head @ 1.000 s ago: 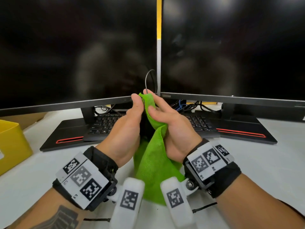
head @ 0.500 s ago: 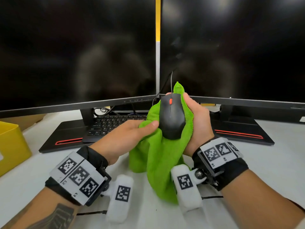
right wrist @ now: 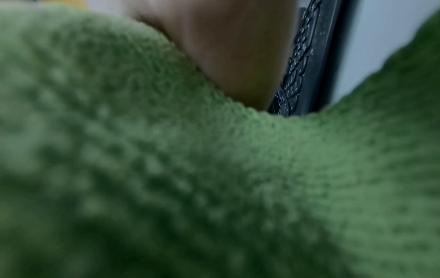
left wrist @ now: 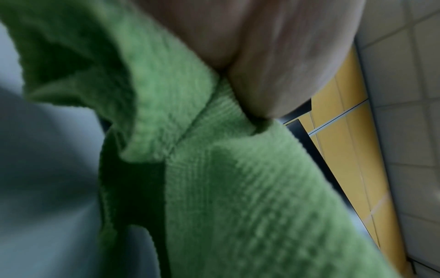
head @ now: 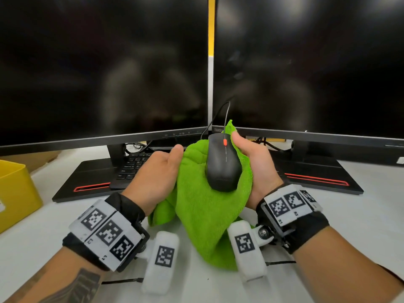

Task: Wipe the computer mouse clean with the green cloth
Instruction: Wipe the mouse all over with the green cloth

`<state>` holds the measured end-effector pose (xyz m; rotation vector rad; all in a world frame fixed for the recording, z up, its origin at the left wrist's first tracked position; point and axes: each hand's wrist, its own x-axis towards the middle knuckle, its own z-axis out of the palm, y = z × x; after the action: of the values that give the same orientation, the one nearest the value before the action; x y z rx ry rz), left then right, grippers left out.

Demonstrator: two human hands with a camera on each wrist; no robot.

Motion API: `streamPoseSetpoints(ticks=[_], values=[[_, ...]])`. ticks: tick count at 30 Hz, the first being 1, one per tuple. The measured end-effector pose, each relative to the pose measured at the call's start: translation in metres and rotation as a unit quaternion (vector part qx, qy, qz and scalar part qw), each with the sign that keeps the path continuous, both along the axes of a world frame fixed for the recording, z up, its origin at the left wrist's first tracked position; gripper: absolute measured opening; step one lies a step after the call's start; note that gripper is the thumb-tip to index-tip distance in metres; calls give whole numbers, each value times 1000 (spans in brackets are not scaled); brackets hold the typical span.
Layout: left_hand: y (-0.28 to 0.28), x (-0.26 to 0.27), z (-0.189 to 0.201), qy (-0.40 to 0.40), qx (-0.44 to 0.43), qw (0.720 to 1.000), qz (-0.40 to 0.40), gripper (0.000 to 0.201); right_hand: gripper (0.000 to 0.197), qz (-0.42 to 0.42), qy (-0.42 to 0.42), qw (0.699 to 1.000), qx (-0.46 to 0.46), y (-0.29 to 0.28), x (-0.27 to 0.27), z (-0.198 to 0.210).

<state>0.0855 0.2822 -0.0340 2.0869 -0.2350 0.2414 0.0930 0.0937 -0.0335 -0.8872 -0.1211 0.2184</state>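
Note:
A black wired mouse [head: 223, 165] with a red scroll wheel lies top up on the green cloth [head: 203, 215], lifted above the desk in the head view. My right hand [head: 253, 158] cradles cloth and mouse from below and the right, its thumb against the mouse's front right side. My left hand [head: 159, 171] grips the cloth's left part, thumb on top and fingers hidden underneath. The cloth's lower end hangs down to the desk. Both wrist views are filled by blurred green cloth [left wrist: 226, 178] [right wrist: 190, 169], with part of a hand [left wrist: 273, 65] [right wrist: 238, 47] pressing into it.
Two dark monitors [head: 105, 68] [head: 310, 66] stand close behind the hands, on black bases with red stripes. A black keyboard [head: 135, 165] lies under them. A yellow box [head: 15, 191] sits at the left on the white desk [head: 349, 219]. The mouse cable [head: 226, 114] runs up between the screens.
A second ago both hands were wrapped round the cloth-covered mouse. Now the mouse lies uncovered in the right hand, and the left hand has drawn back to the left with the cloth.

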Motion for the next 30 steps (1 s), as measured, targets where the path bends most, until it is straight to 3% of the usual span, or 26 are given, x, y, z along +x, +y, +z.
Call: streamPoseSetpoints(ticks=[7, 8, 10, 14, 18, 20, 23, 30], values=[[-2, 3, -5, -15, -56, 998, 0, 59, 45, -57, -1, 996, -69, 2, 7, -4], [0, 4, -7, -18, -90, 996, -14, 54, 43, -69, -5, 995, -76, 1, 7, -5], [1, 3, -7, -5, -186, 982, -30, 23, 40, -87, -15, 992, -86, 0, 9, -7], [-2, 5, -3, 28, -302, 953, -20, 15, 27, -95, -36, 990, -99, 1, 10, -9], [-3, 6, 5, 123, -399, 908, -44, 28, 19, -120, -56, 984, -120, 1, 11, -8], [-3, 4, 8, 133, -409, 899, -81, 29, 21, -134, -58, 983, -112, 0, 13, -9], [-7, 1, 4, 104, -381, 910, -128, 29, 24, -128, -54, 985, -98, 2, 13, -9], [-14, 2, -11, 74, -355, 925, -113, 54, 35, -105, -47, 990, -75, 23, 6, -10]])
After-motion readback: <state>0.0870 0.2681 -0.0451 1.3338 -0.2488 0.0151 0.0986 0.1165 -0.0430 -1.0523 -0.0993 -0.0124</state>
